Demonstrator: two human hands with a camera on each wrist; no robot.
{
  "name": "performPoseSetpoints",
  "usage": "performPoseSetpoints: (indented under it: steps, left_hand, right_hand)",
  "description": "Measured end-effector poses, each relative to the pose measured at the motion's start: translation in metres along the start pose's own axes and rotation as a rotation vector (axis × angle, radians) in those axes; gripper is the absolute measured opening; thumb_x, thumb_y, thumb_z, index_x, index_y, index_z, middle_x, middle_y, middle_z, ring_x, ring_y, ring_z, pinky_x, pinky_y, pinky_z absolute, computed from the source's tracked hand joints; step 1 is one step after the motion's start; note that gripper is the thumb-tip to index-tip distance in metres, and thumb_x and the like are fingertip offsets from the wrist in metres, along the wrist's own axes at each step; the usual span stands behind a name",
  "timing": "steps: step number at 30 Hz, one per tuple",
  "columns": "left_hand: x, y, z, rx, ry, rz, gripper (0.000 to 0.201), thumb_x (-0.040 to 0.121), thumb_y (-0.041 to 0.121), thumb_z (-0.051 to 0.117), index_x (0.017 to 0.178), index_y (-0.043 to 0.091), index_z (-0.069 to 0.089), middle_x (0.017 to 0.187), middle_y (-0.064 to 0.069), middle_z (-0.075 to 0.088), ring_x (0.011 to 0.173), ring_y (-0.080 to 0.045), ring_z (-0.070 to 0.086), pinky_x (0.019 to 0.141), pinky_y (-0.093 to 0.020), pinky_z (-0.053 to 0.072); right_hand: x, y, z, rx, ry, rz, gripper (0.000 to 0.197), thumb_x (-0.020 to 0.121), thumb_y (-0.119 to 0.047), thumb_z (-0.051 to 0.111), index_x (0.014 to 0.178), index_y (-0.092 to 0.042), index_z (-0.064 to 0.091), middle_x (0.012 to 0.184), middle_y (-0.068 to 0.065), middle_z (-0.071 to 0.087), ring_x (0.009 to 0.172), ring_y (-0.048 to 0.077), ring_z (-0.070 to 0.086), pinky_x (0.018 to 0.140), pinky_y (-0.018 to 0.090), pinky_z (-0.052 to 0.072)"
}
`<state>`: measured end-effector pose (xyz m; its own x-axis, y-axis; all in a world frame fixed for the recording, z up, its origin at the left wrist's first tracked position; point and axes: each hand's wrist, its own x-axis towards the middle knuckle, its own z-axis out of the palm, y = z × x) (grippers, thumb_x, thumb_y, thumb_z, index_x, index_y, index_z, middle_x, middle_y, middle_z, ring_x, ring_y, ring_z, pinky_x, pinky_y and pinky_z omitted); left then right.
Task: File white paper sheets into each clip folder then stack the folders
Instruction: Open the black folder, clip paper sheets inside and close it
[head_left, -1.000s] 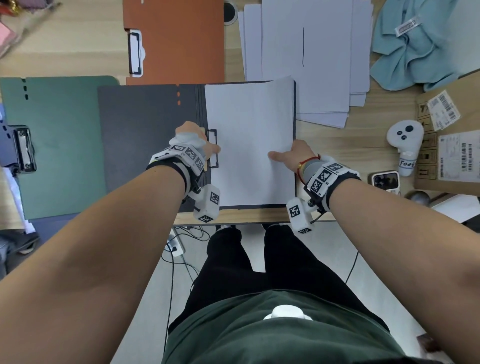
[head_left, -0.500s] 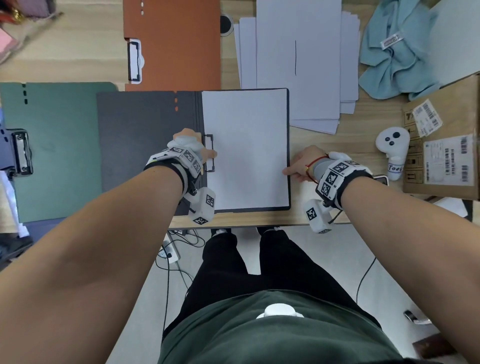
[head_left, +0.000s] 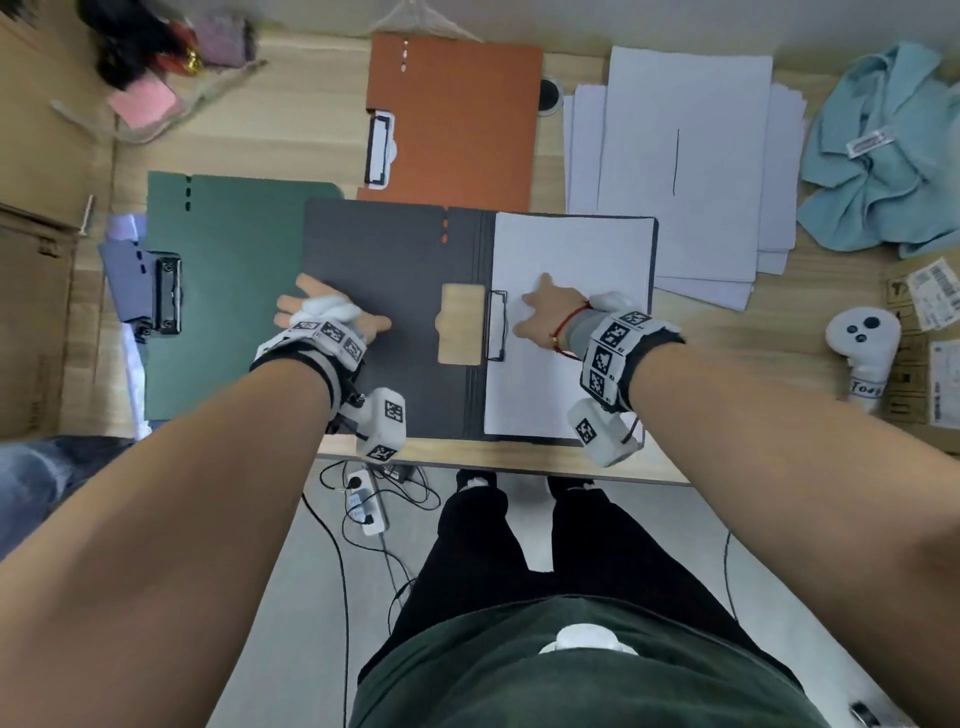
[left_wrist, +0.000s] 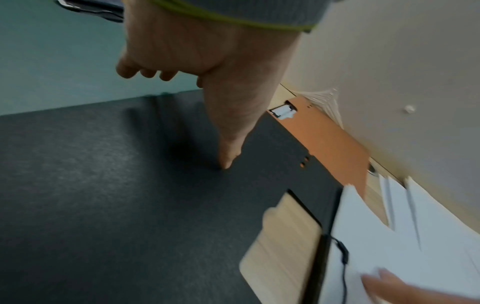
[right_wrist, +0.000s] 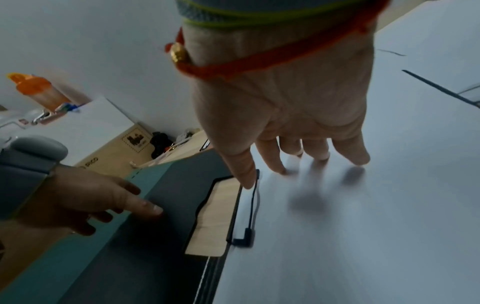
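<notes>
At the far left of the wooden surface (head_left: 291, 140) a green clip folder (head_left: 228, 291) lies open, its black clip (head_left: 167, 296) at its left edge over a lavender folder (head_left: 122, 280). The dark grey clip folder (head_left: 395, 291) lies open beside it, its left cover overlapping the green one, its near edge just short of the surface's front edge. The left hand (head_left: 324, 312) sits at that cover's left edge: the left wrist view shows the thumb (left_wrist: 228, 152) straight, tip pressed on the cover, while the other fingers (left_wrist: 145, 71) curl loosely over the edge; whether they grip it I cannot tell. A cutout near the spine shows bare wood, and beside it the wire clip (head_left: 496, 325) lies over the white paper sheet (head_left: 571, 260), which fills the folder's right half. The right hand (head_left: 550, 312) rests flat on that sheet, fingers (right_wrist: 348, 152) spread and straight, thumb tip at the wire clip, as the right wrist view shows. Behind the grey folder lies a closed orange clip folder (head_left: 457, 119), touching its far edge. To the right, a loose stack of white sheets (head_left: 685, 156) overlaps the grey folder's far right corner. Beyond it lie a light blue cloth (head_left: 883, 171), a white controller (head_left: 862, 353) and a cardboard box (head_left: 930, 353). Only the right wrist view shows an orange-capped bottle (right_wrist: 39, 90).
</notes>
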<state>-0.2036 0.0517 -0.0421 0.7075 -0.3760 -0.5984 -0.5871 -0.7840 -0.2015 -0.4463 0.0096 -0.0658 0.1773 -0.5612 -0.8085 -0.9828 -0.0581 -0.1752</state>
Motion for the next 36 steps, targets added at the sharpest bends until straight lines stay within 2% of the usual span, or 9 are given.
performPoseSetpoints:
  steps: [3,5,8,12,16,20,25,30,36]
  left_hand:
    - [0.009,-0.016,-0.005,-0.036,-0.035,-0.009,0.116,0.064,0.059,0.082,0.147,0.012,0.016,0.142,-0.019,0.038,0.127,-0.038,0.047,0.098,-0.048,0.042]
    - [0.013,-0.023,-0.012,-0.056,-0.03,0.012,0.116,0.062,0.063,0.081,0.145,0.011,0.019,0.139,-0.018,0.042,0.123,-0.037,0.05,0.094,-0.047,0.044]
    - [0.019,-0.032,-0.024,-0.09,-0.019,0.016,0.112,0.06,0.07,0.077,0.14,0.008,0.028,0.132,-0.016,0.05,0.119,-0.037,0.054,0.092,-0.045,0.046]
    - [0.023,-0.036,-0.049,-0.135,-0.013,0.128,0.099,0.049,0.082,0.064,0.122,0.016,0.055,0.113,-0.009,0.066,0.099,-0.034,0.063,0.088,-0.041,0.052]
    - [0.003,-0.013,-0.082,-0.216,0.11,0.419,0.068,0.064,0.071,0.059,0.11,0.021,0.06,0.103,-0.002,0.069,0.085,-0.029,0.062,0.08,-0.039,0.053]
    - [-0.046,0.021,-0.111,-0.241,0.098,0.754,0.055,0.085,0.067,0.052,0.09,0.013,0.062,0.084,-0.006,0.07,0.081,-0.028,0.068,0.079,-0.039,0.054]
    - [-0.103,0.069,-0.096,-0.376,-0.109,0.951,0.072,0.091,0.073,0.032,0.104,0.012,0.07,0.082,-0.005,0.074,0.065,-0.021,0.073,0.07,-0.037,0.06]
    - [-0.093,0.096,-0.034,-0.051,-0.128,0.828,0.057,0.088,0.071,0.044,0.098,0.019,0.064,0.092,-0.002,0.062,0.081,-0.02,0.059,0.08,-0.034,0.05]
    - [-0.08,0.09,0.028,0.084,-0.271,0.552,0.063,0.084,0.06,0.063,0.103,0.0,0.056,0.102,-0.012,0.064,0.088,-0.026,0.061,0.077,-0.033,0.05]
  right_hand:
    - [0.012,-0.003,0.012,-0.105,-0.014,0.03,0.052,0.093,-0.026,0.042,0.142,-0.008,0.037,0.146,0.014,0.024,0.117,0.037,0.047,0.085,0.039,0.042]
    - [0.014,-0.008,0.011,-0.12,-0.023,0.068,0.061,0.094,-0.029,0.04,0.149,-0.009,0.024,0.152,0.018,0.021,0.124,0.039,0.045,0.094,0.043,0.043]
    - [0.016,-0.011,0.01,-0.064,-0.021,0.121,0.074,0.09,-0.035,0.042,0.153,-0.01,0.012,0.144,0.02,0.038,0.122,0.04,0.049,0.099,0.046,0.044]
    - [0.019,-0.014,0.004,-0.018,-0.034,0.117,0.076,0.081,-0.042,0.043,0.146,-0.006,0.027,0.134,0.014,0.045,0.103,0.036,0.057,0.074,0.038,0.045]
    - [-0.005,-0.014,-0.016,0.03,-0.085,0.03,0.06,0.092,-0.048,0.043,0.135,-0.007,0.05,0.141,0.011,0.043,0.116,0.033,0.053,0.086,0.037,0.041]
    - [-0.036,-0.009,-0.044,0.396,-0.073,-0.055,0.06,0.093,-0.06,0.04,0.135,-0.019,0.055,0.141,0.0,0.052,0.123,0.024,0.055,0.108,0.042,0.039]
    - [-0.079,0.008,-0.079,1.014,-0.044,-0.136,0.069,0.085,-0.077,0.036,0.115,-0.024,0.068,0.113,-0.003,0.071,0.1,0.023,0.07,0.093,0.04,0.054]
    - [-0.092,0.056,-0.082,1.156,0.122,-0.006,0.07,0.081,-0.08,0.038,0.108,-0.023,0.07,0.106,-0.003,0.074,0.093,0.021,0.071,0.083,0.038,0.057]
    - [-0.073,0.112,-0.032,0.928,0.117,0.255,0.045,0.093,-0.042,0.057,0.128,-0.014,0.052,0.126,0.006,0.057,0.114,0.025,0.058,0.097,0.042,0.052]
